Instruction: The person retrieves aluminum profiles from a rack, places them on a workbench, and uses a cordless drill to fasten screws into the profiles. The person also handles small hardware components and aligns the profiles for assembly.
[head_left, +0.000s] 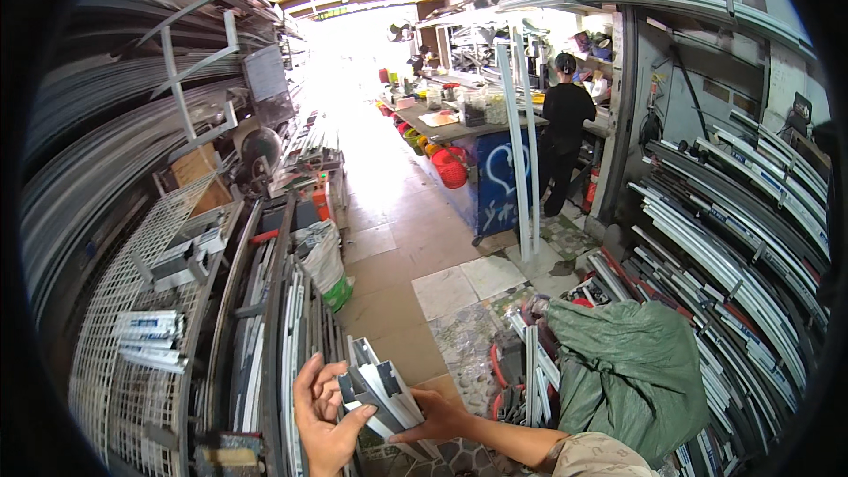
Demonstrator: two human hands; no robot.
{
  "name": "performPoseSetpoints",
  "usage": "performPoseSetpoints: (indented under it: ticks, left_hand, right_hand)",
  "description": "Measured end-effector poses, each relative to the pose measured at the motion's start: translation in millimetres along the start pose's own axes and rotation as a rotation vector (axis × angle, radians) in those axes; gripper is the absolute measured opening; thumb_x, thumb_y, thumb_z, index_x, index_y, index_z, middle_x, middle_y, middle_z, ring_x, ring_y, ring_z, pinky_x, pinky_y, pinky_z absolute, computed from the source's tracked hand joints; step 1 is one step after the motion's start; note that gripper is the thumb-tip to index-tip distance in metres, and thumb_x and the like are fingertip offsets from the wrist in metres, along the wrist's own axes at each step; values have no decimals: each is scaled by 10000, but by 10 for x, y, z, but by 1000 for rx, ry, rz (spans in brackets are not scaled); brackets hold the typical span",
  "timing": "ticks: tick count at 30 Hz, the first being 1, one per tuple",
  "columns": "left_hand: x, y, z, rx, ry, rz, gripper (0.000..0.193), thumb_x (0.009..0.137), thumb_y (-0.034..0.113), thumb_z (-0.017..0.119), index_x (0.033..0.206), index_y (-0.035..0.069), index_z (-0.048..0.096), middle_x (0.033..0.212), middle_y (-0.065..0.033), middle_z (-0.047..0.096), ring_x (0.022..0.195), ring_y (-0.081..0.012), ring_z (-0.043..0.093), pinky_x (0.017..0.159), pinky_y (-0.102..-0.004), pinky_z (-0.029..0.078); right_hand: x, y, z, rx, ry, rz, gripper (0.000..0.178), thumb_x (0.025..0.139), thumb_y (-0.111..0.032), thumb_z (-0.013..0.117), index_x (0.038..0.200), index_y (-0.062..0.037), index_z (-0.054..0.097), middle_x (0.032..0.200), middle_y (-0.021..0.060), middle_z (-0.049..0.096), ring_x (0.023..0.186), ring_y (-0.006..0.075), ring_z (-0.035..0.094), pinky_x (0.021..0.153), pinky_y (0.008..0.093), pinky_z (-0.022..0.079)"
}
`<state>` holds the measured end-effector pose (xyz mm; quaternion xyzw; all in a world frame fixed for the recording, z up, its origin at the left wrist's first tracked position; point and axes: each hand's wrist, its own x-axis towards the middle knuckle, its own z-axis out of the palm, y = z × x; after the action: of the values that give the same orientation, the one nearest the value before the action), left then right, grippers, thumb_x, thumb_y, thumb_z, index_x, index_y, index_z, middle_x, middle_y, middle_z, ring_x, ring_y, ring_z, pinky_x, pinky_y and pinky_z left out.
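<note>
In front of me, low in the head view, is a bundle of short metal profile offcuts (pixel 380 390), white and dark grey, lying side by side and tilted. My right hand (pixel 433 415) grips its right side, the fingers partly hidden behind and under it. On the left end, my left hand (pixel 325 415) has its thumb against a dark grey piece and its curled fingers at the upper ends. More short white profile pieces (pixel 152 336) lie stacked on a wire mesh rack (pixel 97 380) to my left, with larger cut pieces (pixel 181 263) farther along it.
Long profiles (pixel 97 150) fill the left wall racks; others (pixel 733 238) are stacked at right. A green tarp-like sack (pixel 627 362) lies near my right arm. Ahead stand a blue-sided workbench (pixel 503 181), upright white profiles (pixel 517 150) and a person in black (pixel 565 124). A white-green sack (pixel 322 261) sits left.
</note>
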<state>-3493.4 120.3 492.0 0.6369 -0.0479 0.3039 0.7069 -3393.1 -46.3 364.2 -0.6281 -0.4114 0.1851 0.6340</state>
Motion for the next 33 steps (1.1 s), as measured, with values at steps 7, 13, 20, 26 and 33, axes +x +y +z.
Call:
performPoseSetpoints:
  ticks: [7, 13, 20, 26, 33]
  left_hand:
    - [950, -1636, 178, -530, -328, -475, 1014, 674, 94, 969, 1535, 8, 440, 1379, -150, 616, 1277, -268, 622, 1031, -429, 568]
    - [1691, -2748, 390, -100, -461, -205, 733, 717, 162, 985, 1320, 8, 599, 1247, -118, 707, 1092, -252, 703, 943, -429, 584]
    - [3096, -3565, 761, -139, -659, -124, 542, 697, 154, 991, 1137, 27, 702, 1092, -100, 736, 985, -237, 712, 877, -391, 583]
    - [4335, -3890, 906, -237, -986, -272, 640, 758, 49, 945, 1293, -16, 600, 1143, -128, 717, 1038, -227, 714, 928, -386, 585]
    - [5673, -4922, 624, 156, -714, -352, 641, 784, 45, 908, 1338, -35, 597, 1242, -123, 691, 1110, -241, 665, 1017, -388, 523]
  right_hand:
    - [534, 46, -955, -252, 189, 128, 677, 763, -230, 943, 1338, -45, 636, 1182, 167, 761, 1107, 259, 737, 966, 391, 557]
    - [1113, 545, -1666, -234, 207, 278, 725, 764, -173, 919, 1410, -55, 611, 1186, 125, 762, 1069, 171, 707, 956, 369, 556]
    - [2058, 1080, -2371, -363, 498, 147, 699, 783, -140, 888, 1404, -13, 593, 1217, 134, 748, 1131, 184, 689, 1003, 383, 537]
    - [2848, 1199, -2749, -334, 670, 177, 739, 775, -155, 893, 1420, -30, 555, 1149, 138, 763, 1064, 247, 731, 932, 398, 575]
    - [3033, 2214, -3755, -454, 817, 462, 800, 826, -445, 901, 1429, -16, 597, 1409, 208, 664, 1340, 317, 617, 1139, 426, 466]
